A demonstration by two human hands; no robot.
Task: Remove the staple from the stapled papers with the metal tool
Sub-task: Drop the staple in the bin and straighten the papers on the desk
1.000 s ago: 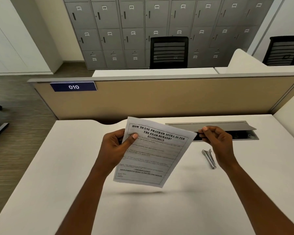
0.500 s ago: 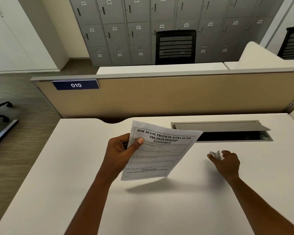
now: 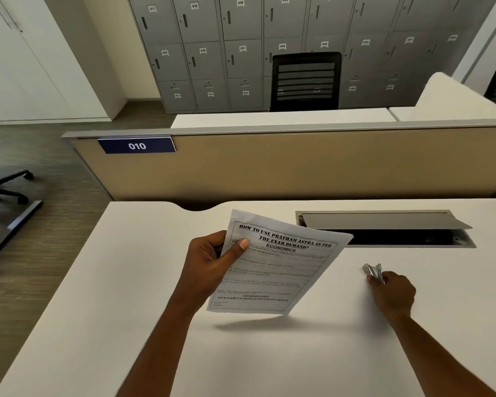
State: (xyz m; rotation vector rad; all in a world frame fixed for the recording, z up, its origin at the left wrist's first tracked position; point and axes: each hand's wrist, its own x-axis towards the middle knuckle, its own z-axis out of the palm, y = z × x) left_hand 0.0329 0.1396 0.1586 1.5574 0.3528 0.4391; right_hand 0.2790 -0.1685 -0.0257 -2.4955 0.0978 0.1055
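Observation:
The stapled papers (image 3: 281,267), white printed sheets with a bold heading, hang tilted above the white desk (image 3: 126,296). My left hand (image 3: 209,265) grips them at their left edge, thumb on the front page. The staple itself is too small to make out. To the right, my right hand (image 3: 393,290) rests low on the desk with its fingers closed around the metal tool (image 3: 373,271), whose shiny tip sticks out past the fingers toward the far side.
An open cable tray with a raised grey flap (image 3: 384,222) is set into the desk behind the papers. A tan partition (image 3: 298,164) labelled 010 closes the far edge. Grey lockers and a black chair (image 3: 305,81) stand beyond.
My right hand let go of the papers' right corner, dropped to the desk and closed on the metal tool. My left hand alone holds the papers now.

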